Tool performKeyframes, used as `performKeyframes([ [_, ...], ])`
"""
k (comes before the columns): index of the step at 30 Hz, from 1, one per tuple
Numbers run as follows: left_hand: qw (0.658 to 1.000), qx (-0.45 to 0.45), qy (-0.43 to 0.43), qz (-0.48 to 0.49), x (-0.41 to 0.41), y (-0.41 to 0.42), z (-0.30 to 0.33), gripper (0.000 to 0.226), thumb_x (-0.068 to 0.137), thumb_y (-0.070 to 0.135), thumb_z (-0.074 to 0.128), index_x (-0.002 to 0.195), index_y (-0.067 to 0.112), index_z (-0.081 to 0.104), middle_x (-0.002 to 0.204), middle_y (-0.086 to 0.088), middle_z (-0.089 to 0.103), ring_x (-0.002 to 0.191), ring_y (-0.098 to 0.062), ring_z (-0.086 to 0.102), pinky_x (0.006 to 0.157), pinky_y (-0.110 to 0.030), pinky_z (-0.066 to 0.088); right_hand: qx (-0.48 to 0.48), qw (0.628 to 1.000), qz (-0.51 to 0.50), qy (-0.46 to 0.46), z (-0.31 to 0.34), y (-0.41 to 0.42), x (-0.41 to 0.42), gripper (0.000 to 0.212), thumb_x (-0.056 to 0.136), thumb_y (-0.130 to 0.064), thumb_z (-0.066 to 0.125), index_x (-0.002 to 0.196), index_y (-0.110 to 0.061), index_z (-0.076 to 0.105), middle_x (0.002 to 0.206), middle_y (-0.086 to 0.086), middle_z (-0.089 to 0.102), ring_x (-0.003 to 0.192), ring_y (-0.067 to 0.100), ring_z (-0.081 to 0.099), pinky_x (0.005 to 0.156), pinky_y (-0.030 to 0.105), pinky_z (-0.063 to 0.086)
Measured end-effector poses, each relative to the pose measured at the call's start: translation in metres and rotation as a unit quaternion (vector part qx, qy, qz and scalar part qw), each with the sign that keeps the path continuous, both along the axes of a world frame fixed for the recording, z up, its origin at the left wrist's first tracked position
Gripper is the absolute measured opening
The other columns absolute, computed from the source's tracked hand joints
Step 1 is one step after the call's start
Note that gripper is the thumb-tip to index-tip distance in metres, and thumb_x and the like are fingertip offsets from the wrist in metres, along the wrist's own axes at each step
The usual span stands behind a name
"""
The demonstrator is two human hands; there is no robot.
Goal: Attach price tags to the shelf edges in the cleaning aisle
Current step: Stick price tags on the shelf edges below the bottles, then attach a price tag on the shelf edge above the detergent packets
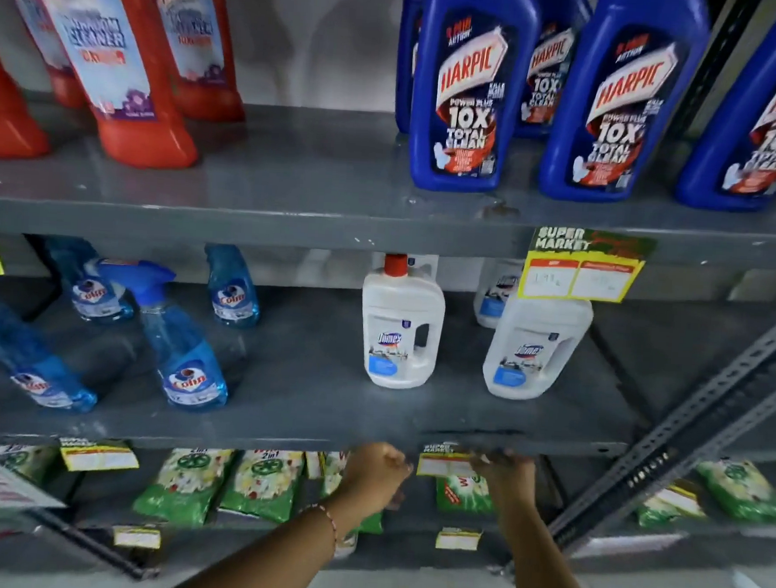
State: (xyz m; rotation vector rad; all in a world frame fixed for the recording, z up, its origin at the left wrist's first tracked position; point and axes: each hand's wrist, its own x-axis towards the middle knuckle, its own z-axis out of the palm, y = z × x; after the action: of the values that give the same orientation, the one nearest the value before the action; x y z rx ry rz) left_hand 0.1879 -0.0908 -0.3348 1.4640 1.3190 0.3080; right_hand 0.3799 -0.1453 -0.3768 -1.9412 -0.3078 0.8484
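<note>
Both forearms reach up from the bottom edge of the view to the front edge of the middle shelf [277,437]. The left hand [378,468] is curled into a loose fist just under that edge, a thin bracelet [329,519] on its wrist; whether it grips anything cannot be told. The right hand [505,467] is blurred, its fingers [487,459] pressed up against the shelf edge at the right end of a yellow price tag [441,463]. This tag hangs from the edge between the two hands, which sit apart with the tag touching or just beside each.

Further left on the same edge hangs a second yellow tag [99,455]. Behind and below these, on the lowest shelf, lie green detergent packets [224,484], and two more small tags [457,539] sit on that shelf's front edge.

On the middle shelf, blue Colin spray bottles [187,349] stand toward the left and white Domex jugs [402,331] toward the right, set back from the front edge.

Above, a larger yellow and green supermarket tag [583,269] hangs from the front edge of the upper shelf [245,226], near its right end. On that shelf stand red Harpic bottles [131,73] at the left and blue Harpic bottles [470,103] at the right.
</note>
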Motion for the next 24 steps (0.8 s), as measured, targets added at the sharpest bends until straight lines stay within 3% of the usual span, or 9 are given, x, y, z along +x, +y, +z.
performKeyframes([
  [2, 0.997, -0.043, -0.035, 0.044, 0.011, 0.001, -0.018, 0.027, 0.088, 0.006, 0.063, 0.111, -0.008, 0.060, 0.105, -0.029, 0.066, 0.036, -0.009, 0.060, 0.034, -0.021, 0.047, 0.012, 1.000, 0.003, -0.008, 0.002, -0.005, -0.003, 0.027, 0.071, 0.001, 0.081, 0.077, 0.001, 0.055, 0.059, 0.002, 0.055, 0.045, -0.001, 0.054, 0.040, 0.009, 0.038],
  [5, 0.988, -0.067, -0.082, 0.113, 0.024, -0.001, -0.025, 0.018, 0.086, 0.004, 0.067, 0.102, 0.006, 0.062, 0.116, -0.018, 0.064, 0.059, -0.026, 0.068, 0.042, -0.030, 0.057, 0.041, 0.998, 0.053, 0.007, -0.001, -0.011, 0.000, 0.016, 0.075, -0.002, 0.078, 0.084, -0.003, 0.065, 0.048, -0.017, 0.063, 0.058, 0.004, 0.061, 0.043, 0.003, 0.039],
  [7, 0.985, -0.064, -0.098, 0.130, 0.029, -0.003, -0.028, 0.017, 0.083, 0.006, 0.071, 0.096, 0.012, 0.062, 0.110, -0.016, 0.068, 0.066, -0.031, 0.068, 0.055, -0.042, 0.063, 0.042, 0.992, 0.120, -0.013, -0.005, -0.013, -0.001, 0.017, 0.076, 0.004, 0.075, 0.091, -0.001, 0.073, 0.061, -0.015, 0.071, 0.078, 0.014, 0.063, 0.059, 0.009, 0.046],
  [8, 0.985, -0.059, -0.105, 0.126, 0.030, -0.003, -0.029, 0.018, 0.082, 0.008, 0.073, 0.096, 0.013, 0.063, 0.105, -0.016, 0.070, 0.061, -0.029, 0.068, 0.059, -0.045, 0.063, 0.047, 0.986, 0.157, -0.028, -0.002, -0.015, -0.003, 0.022, 0.076, 0.007, 0.073, 0.097, 0.001, 0.074, 0.074, -0.004, 0.075, 0.083, 0.017, 0.062, 0.069, 0.017, 0.049],
  [11, 0.993, 0.006, -0.092, 0.081, 0.030, -0.009, -0.019, 0.023, 0.078, 0.013, 0.079, 0.097, 0.020, 0.067, 0.095, -0.009, 0.073, 0.052, -0.016, 0.062, 0.053, -0.031, 0.056, 0.075, 0.965, 0.242, -0.065, 0.002, -0.022, -0.001, 0.022, 0.080, 0.010, 0.067, 0.100, 0.003, 0.074, 0.092, 0.012, 0.072, 0.086, 0.020, 0.063, 0.082, 0.030, 0.048],
  [15, 0.989, 0.142, -0.029, 0.016, 0.036, -0.012, -0.016, 0.033, 0.073, 0.024, 0.083, 0.104, 0.022, 0.073, 0.088, 0.003, 0.067, 0.077, -0.009, 0.059, 0.070, -0.025, 0.042, 0.084, 0.962, 0.248, -0.075, 0.005, -0.031, 0.011, 0.023, 0.084, 0.006, 0.065, 0.088, -0.014, 0.075, 0.082, 0.000, 0.071, 0.075, 0.003, 0.065, 0.070, 0.013, 0.049],
  [17, 0.987, 0.157, -0.033, -0.007, 0.043, -0.012, -0.015, 0.021, 0.076, 0.023, 0.081, 0.095, 0.014, 0.077, 0.084, -0.004, 0.075, 0.066, -0.006, 0.061, 0.066, -0.024, 0.045, 0.096, 0.966, 0.223, -0.089, 0.006, -0.032, 0.016, 0.021, 0.081, 0.004, 0.070, 0.086, -0.015, 0.075, 0.077, -0.005, 0.071, 0.067, -0.003, 0.065, 0.064, 0.008, 0.047],
  [20, 0.987, 0.161, -0.027, -0.004, 0.056, -0.012, -0.011, 0.011, 0.082, 0.020, 0.076, 0.084, 0.009, 0.076, 0.071, -0.010, 0.075, 0.044, -0.006, 0.059, 0.052, -0.026, 0.055, 0.106, 0.970, 0.176, -0.133, 0.003, -0.030, 0.023, 0.016, 0.073, -0.013, 0.082, 0.079, -0.026, 0.076, 0.075, -0.010, 0.076, 0.071, 0.009, 0.070, 0.068, 0.022, 0.055],
  [24, 0.989, 0.144, -0.004, -0.018, 0.076, -0.009, -0.019, 0.013, 0.087, 0.013, 0.069, 0.076, 0.007, 0.070, 0.068, -0.015, 0.073, 0.053, -0.022, 0.071, 0.057, -0.045, 0.063, 0.055, 0.942, 0.186, -0.272, -0.004, -0.027, 0.035, 0.010, 0.078, -0.032, 0.076, 0.085, -0.026, 0.076, 0.079, -0.010, 0.075, 0.070, 0.006, 0.068, 0.064, 0.028, 0.056],
])
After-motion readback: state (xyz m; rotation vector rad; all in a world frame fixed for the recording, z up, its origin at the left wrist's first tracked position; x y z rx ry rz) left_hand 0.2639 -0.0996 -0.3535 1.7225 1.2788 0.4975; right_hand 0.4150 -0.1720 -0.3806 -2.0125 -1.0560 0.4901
